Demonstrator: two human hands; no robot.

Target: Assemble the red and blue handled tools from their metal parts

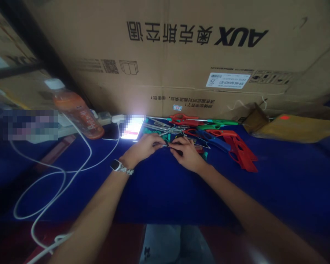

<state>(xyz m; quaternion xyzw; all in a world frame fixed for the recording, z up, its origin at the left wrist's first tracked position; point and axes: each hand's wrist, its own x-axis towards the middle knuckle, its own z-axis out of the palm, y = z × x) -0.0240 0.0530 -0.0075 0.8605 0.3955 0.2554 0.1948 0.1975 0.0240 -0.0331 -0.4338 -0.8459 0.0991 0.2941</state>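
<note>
My left hand (146, 147), with a watch (116, 165) on its wrist, is closed in a pinch at the middle of the blue tabletop (165, 194). Facing it, my right hand (189, 154) pinches too, and the fingertips almost meet. A small light-coloured piece (164, 145) shows at the left fingertips; its kind is too small to tell, and what the right fingers grip is hidden. Just beyond the hands lies a pile of long-nosed lighters: a red one (183, 119), a green one (218, 125), a blue one (214, 140) and red handles (240, 151), among thin metal rods (157, 126).
A lit phone (133, 128) stands left of the pile. An orange drink bottle (78, 113) leans near a power strip (104, 119) and looping white cable (63, 170). Behind rises a large cardboard box (165, 80); a yellow package (294, 128) lies right.
</note>
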